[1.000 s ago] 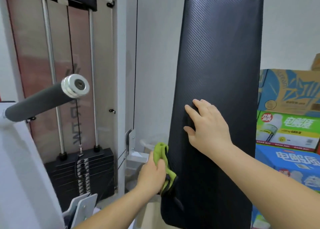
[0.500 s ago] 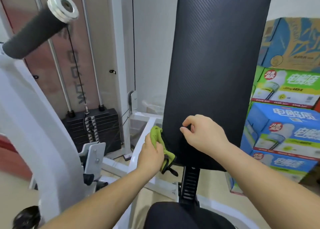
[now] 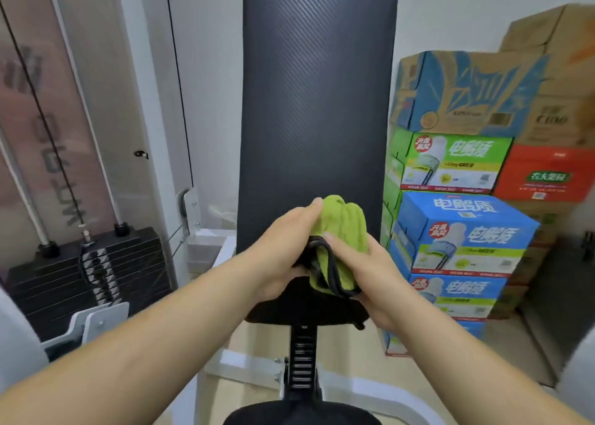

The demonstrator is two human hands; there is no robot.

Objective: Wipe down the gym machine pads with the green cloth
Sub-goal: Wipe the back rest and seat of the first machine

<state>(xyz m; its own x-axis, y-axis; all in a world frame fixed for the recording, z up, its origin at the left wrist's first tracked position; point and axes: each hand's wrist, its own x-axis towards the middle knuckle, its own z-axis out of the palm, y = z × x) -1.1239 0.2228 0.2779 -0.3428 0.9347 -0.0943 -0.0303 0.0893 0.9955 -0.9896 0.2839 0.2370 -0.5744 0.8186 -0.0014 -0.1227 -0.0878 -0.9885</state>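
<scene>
Green cloth (image 3: pixel 343 231) newly between left hand (image 3: pixel 283 257), right hand (image 3: pixel 380 283).

Lighting: bright, even, diffuse indoor light; source unseen. Shadows: soft, faint. Glare: pale sheen down the upright back pad (image 3: pixel 317 86). Blur: cardboard boxes (image 3: pixel 476 102) at right slightly smeared. Distortion: wide-angle bowing of the weight-stack guide rods (image 3: pixel 103 179) at left.
</scene>
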